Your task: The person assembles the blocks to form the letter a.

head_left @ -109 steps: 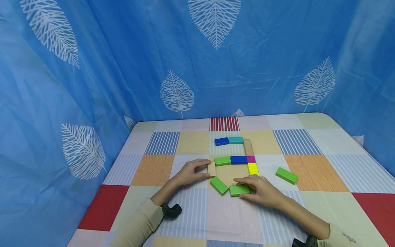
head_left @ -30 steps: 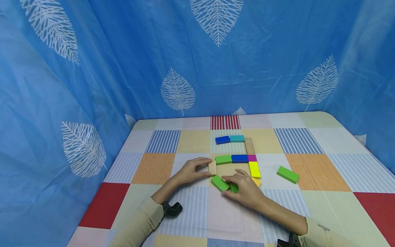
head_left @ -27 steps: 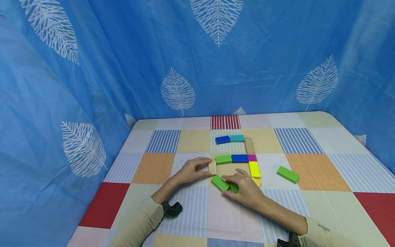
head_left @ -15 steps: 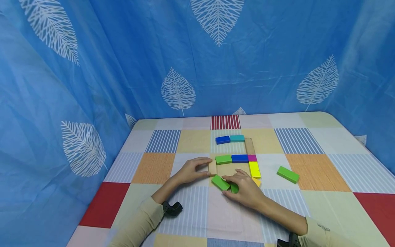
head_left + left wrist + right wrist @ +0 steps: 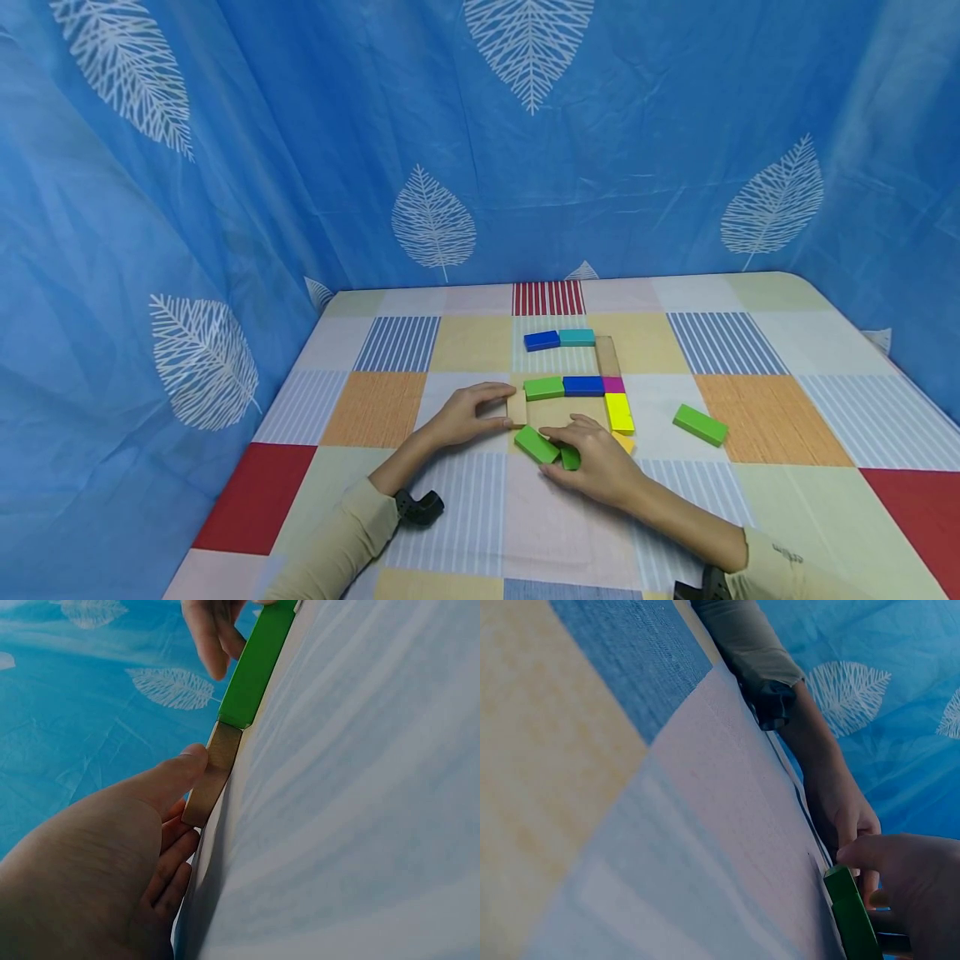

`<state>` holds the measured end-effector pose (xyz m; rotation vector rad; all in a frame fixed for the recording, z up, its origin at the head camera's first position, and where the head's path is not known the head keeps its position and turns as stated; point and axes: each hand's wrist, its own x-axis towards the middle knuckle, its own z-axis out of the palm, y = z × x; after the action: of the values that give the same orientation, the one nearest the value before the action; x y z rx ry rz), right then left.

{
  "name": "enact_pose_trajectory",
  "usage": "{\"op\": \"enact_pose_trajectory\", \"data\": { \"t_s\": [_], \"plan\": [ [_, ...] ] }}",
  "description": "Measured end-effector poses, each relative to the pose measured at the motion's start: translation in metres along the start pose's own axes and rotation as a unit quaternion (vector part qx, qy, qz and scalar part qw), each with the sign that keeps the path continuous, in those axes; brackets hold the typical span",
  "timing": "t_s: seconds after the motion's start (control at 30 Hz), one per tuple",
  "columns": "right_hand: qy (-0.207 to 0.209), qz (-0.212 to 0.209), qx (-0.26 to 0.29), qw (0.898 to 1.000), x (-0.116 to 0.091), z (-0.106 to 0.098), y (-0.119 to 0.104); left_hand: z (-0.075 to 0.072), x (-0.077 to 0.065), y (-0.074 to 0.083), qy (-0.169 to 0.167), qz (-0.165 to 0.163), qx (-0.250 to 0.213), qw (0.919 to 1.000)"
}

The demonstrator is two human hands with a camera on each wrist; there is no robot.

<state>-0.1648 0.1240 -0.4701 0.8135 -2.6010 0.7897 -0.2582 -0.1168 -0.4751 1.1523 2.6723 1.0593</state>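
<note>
My left hand [image 5: 467, 417] pinches a plain wooden block [image 5: 517, 408] by its two ends, thumb at the near end and index finger at the far end. The left wrist view shows that wooden block [image 5: 214, 774] meeting a green block [image 5: 259, 667] end to end. At the front of the outline, my right hand [image 5: 596, 460] has thumb and index finger around the junction of a slanted green block [image 5: 536, 445] and another green block [image 5: 570, 457], which the hand partly covers. In the right wrist view, both green pieces [image 5: 853, 922] sit below the thumb.
Behind the hands lie a green block [image 5: 543, 388], a blue block [image 5: 582, 386] and a magenta one [image 5: 612, 384]. Yellow [image 5: 619, 412] and orange-yellow [image 5: 623, 440] blocks form the right side. A lone green block [image 5: 700, 425] lies right. Wood [image 5: 607, 357], teal [image 5: 577, 337] and blue [image 5: 542, 341] blocks stand farther back.
Since 3.6 s ago my right hand has moved left, and the front green block has shifted left against the slanted one. Over the last second both hands stay in place.
</note>
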Motion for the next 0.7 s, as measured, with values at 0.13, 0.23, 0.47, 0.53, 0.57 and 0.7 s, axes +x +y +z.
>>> {"op": "enact_pose_trajectory", "data": {
  "t_s": [0.13, 0.23, 0.47, 0.53, 0.57, 0.7],
  "plan": [
    [-0.003, 0.013, 0.006, 1.000, -0.001, -0.002, -0.001, 0.000, 0.000, 0.000, -0.002, -0.004, -0.002, 1.0000],
    [-0.001, 0.012, 0.018, 1.000, 0.000, -0.007, 0.001, 0.000, 0.001, 0.000, -0.002, -0.006, -0.006, 1.0000],
    [0.037, -0.028, 0.031, 0.998, 0.013, -0.035, 0.018, -0.004, 0.001, 0.003, -0.003, -0.003, -0.029, 0.9996],
    [0.059, -0.027, 0.029, 0.997, 0.018, -0.048, 0.025, -0.009, 0.001, 0.006, -0.007, -0.012, -0.041, 0.9991],
    [0.067, -0.023, 0.028, 0.997, 0.021, -0.054, 0.029, -0.011, 0.002, 0.007, -0.006, -0.017, -0.044, 0.9989],
    [0.094, 0.004, 0.003, 0.996, 0.031, -0.084, 0.042, -0.027, 0.005, 0.009, 0.014, -0.026, -0.048, 0.9984]
  ]
}}
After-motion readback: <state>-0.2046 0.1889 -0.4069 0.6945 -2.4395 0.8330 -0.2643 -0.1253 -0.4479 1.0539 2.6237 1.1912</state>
